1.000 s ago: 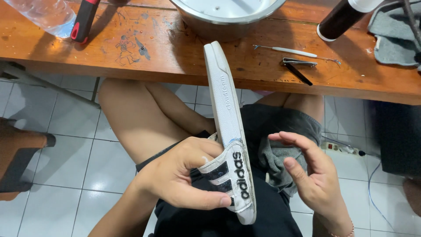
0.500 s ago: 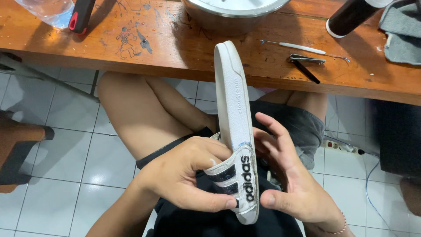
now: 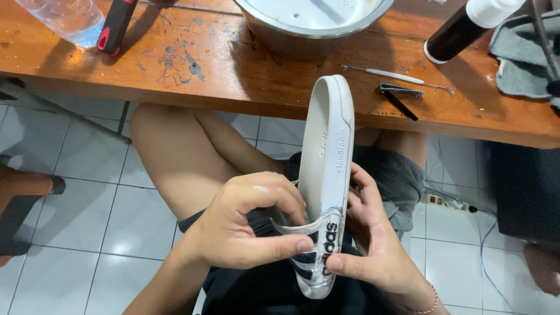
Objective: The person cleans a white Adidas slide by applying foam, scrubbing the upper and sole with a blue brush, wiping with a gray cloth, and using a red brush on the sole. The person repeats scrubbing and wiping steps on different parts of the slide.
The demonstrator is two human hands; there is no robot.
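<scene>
Wooden and scuffed, the workbench (image 3: 233, 70) fills the twelve o'clock band of the view, ink doodles on its top; beneath it lie pale floor tiles (image 3: 76, 233) and the person's bare knees; a steel basin (image 3: 309, 20) sits at twelve o'clock on the bench, a grey cloth (image 3: 519, 58) at two o'clock, a clear plastic bottle (image 3: 64, 20) at ten o'clock beside a red-and-black tool handle (image 3: 114, 26); a dark cylinder with a white cap (image 3: 466, 29) leans at one o'clock.

Centre frame, the white slide sandal (image 3: 326, 175) is held on edge over the lap, its long axis running from six o'clock up to twelve o'clock, toe end nearly reaching the bench edge; its striped strap (image 3: 312, 248) sits at the low end.

Left hand (image 3: 239, 227) lies at nine o'clock of the sandal, fingers curled narrow over the strap's edge, thumb pressed along it; right hand (image 3: 373, 245) lies at three o'clock, fingers spread up the sole's side, thumb tip on the strap; both touch the sandal, equally near.

Smallest, a thin white-handled pick (image 3: 391, 74) and a dark metal clip (image 3: 399, 96) rest on the bench at one o'clock of the sandal's tip.
</scene>
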